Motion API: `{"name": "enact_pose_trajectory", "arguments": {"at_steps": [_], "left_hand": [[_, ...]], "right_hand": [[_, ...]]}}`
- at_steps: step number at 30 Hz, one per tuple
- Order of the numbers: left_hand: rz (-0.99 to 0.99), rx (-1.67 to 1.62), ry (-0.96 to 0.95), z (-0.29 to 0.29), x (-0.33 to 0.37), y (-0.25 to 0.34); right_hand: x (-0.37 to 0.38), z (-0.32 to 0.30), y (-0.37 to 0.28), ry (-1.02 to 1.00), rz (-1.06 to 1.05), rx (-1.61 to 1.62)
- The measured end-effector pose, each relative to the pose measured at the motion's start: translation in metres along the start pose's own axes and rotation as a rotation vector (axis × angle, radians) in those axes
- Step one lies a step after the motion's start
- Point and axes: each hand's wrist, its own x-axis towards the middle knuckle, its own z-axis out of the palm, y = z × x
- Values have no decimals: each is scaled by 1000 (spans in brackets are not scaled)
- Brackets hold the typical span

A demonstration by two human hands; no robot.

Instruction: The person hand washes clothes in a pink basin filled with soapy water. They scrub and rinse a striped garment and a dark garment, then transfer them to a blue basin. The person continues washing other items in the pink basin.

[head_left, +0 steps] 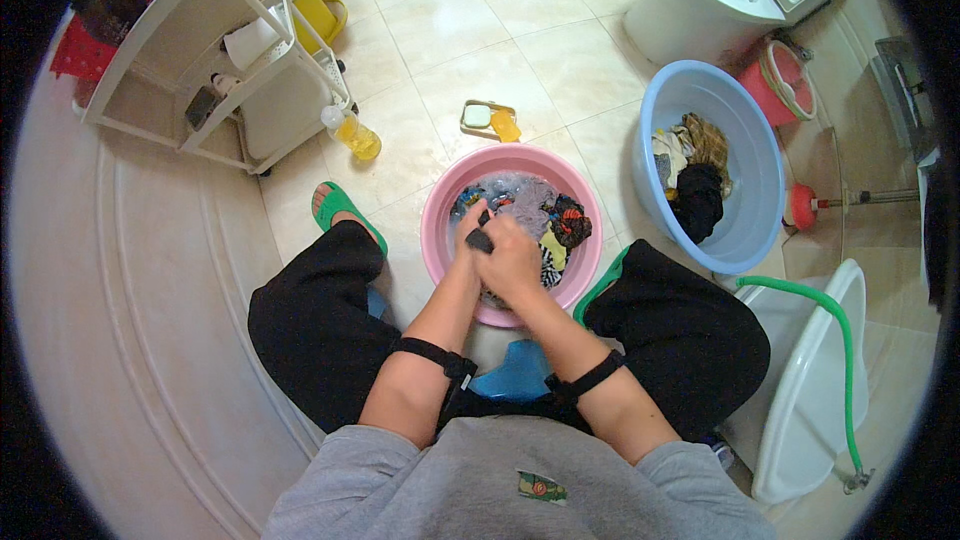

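Over the pink basin [436, 280] my left hand [467, 237] and my right hand [513, 257] are pressed together, fingers closed. A small piece of black cloth [480, 240] pokes out between them; most of it is hidden, so its kind does not show. Below the hands, soapy water in the basin holds wet clothes: a greyish-lilac cloth [528, 205], a dark piece with an orange pattern [572, 224] and a black-and-white striped piece [549, 268].
A light blue tub [755, 190] with clothes stands to the right. Beyond the pink basin lies a soap tray [487, 120], with a bottle of yellow liquid [356, 136] to its left. A white shelf rack [190, 130], a toilet [690, 0] and a green hose [846, 360] surround me.
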Motion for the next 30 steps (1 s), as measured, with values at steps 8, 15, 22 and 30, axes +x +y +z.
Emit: {"name": "enact_pose_trajectory", "arguments": {"at_steps": [8, 15, 22, 30], "left_hand": [[-36, 228, 373, 34, -31, -19], [-21, 178, 263, 32, -37, 1], [-101, 70, 141, 57, -45, 16], [-52, -218, 131, 32, -35, 27]], "right_hand": [[26, -16, 22, 22, 234, -96], [3, -10, -9, 166, -35, 88], [34, -19, 89, 132, 234, 258], [30, -45, 142, 217, 681, 994]]}}
